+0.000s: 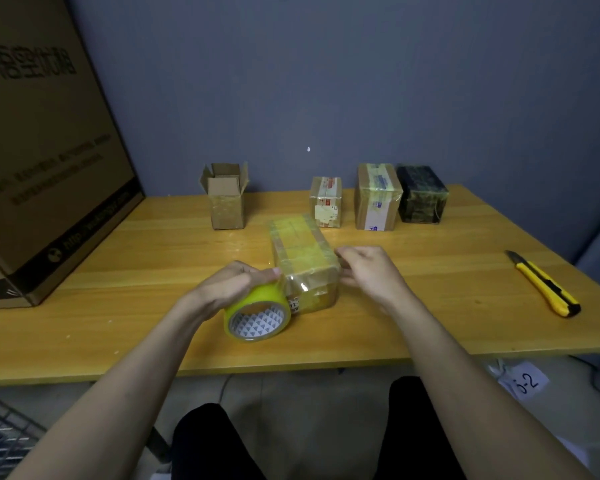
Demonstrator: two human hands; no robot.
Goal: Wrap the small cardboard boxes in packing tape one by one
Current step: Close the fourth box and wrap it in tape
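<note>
A small cardboard box (300, 252), covered in yellowish tape, lies in the middle of the wooden table (430, 327). My left hand (234, 284) grips a yellow roll of packing tape (257, 315) pressed against the box's near left corner, and a strip of tape runs from the roll onto the box. My right hand (368, 268) rests against the box's right side, fingers curled on it. At the back stand an open empty box (226, 197) and three taped boxes: a small one (326, 202), a taller one (378, 197) and a dark one (421, 194).
A yellow utility knife (542, 284) lies at the table's right. A large cardboard carton (45, 150) fills the left end of the table. The wall stands directly behind the row of boxes. A paper label (527, 381) lies on the floor.
</note>
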